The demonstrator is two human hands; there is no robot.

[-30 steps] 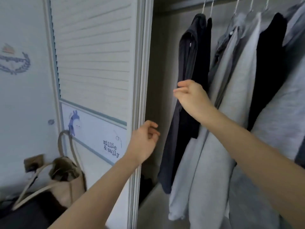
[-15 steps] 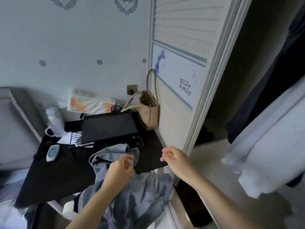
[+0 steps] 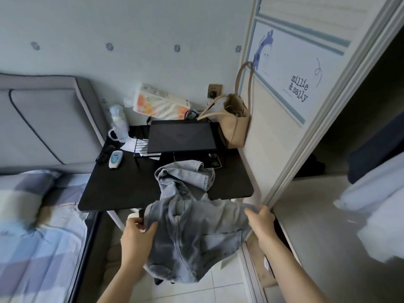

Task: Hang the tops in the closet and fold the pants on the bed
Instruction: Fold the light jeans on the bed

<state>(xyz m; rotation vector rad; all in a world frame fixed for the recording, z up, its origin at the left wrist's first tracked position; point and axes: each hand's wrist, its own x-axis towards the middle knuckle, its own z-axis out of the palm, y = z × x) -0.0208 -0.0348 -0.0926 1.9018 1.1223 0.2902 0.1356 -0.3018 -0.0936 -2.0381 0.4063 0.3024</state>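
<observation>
Your left hand (image 3: 136,234) grips one side of the pale grey-blue denim pants (image 3: 192,228), thumb over the waistband edge and fingers curled behind the cloth. Your right hand (image 3: 261,221) pinches the opposite side, fingers folded round the fabric. Between your fingers the waist hangs spread; beyond them the legs lie bunched on the black rectangular side table (image 3: 122,186). Left of your left fingers lies the blue-checked bed (image 3: 37,237).
</observation>
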